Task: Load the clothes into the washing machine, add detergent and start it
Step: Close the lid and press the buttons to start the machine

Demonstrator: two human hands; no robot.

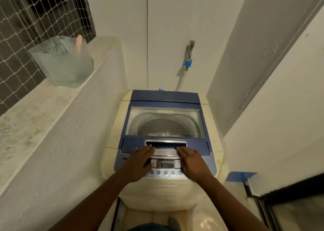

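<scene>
A cream top-loading washing machine (157,188) with a blue lid (164,97) stands straight ahead. The lid is down, and its clear window (164,124) shows the steel drum. My left hand (138,162) and my right hand (191,162) lie flat on the front of the machine, fingers spread. Their fingertips touch the silver lid handle (164,144). Between the hands sits the control panel (165,163) above a row of round buttons (165,172). Neither hand holds anything. No clothes are in view outside the drum.
A clear plastic container (63,62) with a pinkish object stands on the ledge (35,111) at the left, below a netted window. A tap (190,50) with a blue hose connector is on the back wall. Walls close in on both sides, and a door frame (284,195) is at the right.
</scene>
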